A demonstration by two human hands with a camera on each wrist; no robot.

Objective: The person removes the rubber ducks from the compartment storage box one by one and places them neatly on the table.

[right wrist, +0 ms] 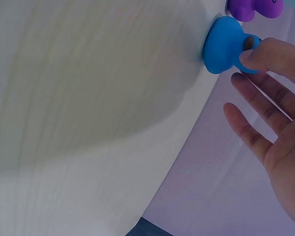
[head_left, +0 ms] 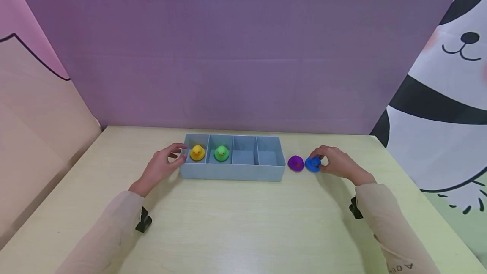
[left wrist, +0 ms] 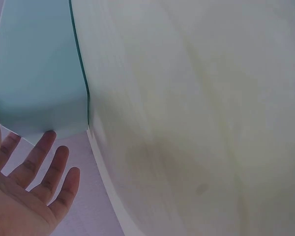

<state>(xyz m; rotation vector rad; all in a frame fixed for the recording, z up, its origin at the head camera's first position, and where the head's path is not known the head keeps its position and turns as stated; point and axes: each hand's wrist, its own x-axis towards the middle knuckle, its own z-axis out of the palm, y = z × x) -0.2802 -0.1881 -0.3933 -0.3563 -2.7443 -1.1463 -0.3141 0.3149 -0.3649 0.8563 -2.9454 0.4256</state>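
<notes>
A pale blue box with a row of compartments stands near the table's back edge. Its leftmost compartment holds a yellow rubber duck, and a green rubber duck sits in the one beside it. At the box's left end is my left hand, fingers spread and relaxed; the left wrist view shows fingertips right at the end wall. Right of the box, my right hand pinches a blue rubber duck by its head between thumb and fingers. A purple rubber duck lies beside the blue one.
The pale wooden table extends toward me in front of the box. A purple backdrop rises behind the table. Printed panels flank it, a panda on the right one.
</notes>
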